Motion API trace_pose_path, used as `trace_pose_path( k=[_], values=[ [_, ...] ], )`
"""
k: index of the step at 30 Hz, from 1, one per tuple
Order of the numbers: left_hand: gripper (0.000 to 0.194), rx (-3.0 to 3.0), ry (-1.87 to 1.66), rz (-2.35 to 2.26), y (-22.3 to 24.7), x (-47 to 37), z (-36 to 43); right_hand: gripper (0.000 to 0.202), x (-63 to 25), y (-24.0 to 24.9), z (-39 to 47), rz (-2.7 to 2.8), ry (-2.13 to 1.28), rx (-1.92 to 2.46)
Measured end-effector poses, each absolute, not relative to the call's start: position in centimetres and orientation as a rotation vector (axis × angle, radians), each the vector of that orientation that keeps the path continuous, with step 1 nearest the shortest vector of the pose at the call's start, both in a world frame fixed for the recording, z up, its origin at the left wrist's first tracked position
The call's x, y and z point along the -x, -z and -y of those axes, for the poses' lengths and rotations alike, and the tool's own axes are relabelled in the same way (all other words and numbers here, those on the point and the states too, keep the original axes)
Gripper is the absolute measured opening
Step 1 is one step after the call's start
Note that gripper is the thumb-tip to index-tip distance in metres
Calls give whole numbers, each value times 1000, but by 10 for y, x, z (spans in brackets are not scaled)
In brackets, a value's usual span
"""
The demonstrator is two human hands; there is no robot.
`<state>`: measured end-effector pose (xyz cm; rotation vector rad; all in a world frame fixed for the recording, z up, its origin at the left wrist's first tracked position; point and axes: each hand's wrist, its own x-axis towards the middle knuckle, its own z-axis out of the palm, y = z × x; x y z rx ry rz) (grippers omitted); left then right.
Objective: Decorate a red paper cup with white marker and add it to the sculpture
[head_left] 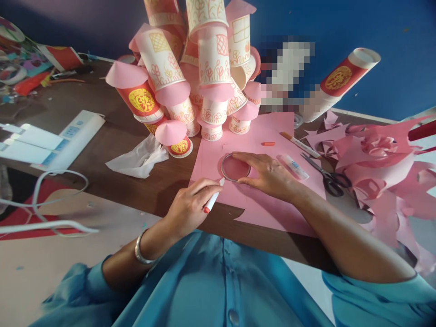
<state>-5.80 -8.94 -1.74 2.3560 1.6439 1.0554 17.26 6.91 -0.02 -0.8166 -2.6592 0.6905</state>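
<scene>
My left hand is closed around a white marker with an orange-red end. The marker's tip is beside the left lower edge of a thin round ring, which lies flat on a pink paper sheet. My right hand grips the ring's right side between thumb and fingers; pink paper shows through its middle. Also on the sheet lie a small orange cap and a clear glue stick just beyond my right hand.
Paper-cup towers with pink cones stand at the back. Black-handled scissors, a brown-capped marker and pink scraps lie right. A cup stack leans behind. Left are crumpled tissue and a power strip with cables.
</scene>
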Motion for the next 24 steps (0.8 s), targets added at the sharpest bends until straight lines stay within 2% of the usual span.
trace_pose_path(
  k=[11,19,24],
  values=[
    [42,-2402,-1057,-1643,17,47,93,71,-171,1,-71,2657,-708,831],
    [40,-2452,-1047,-1638,16,38,93,71,-170,-1,-71,2657,-708,826],
    [31,-2484,-998,-1600,17,35,93,71,-170,-2,-71,2664,-730,830]
  ],
)
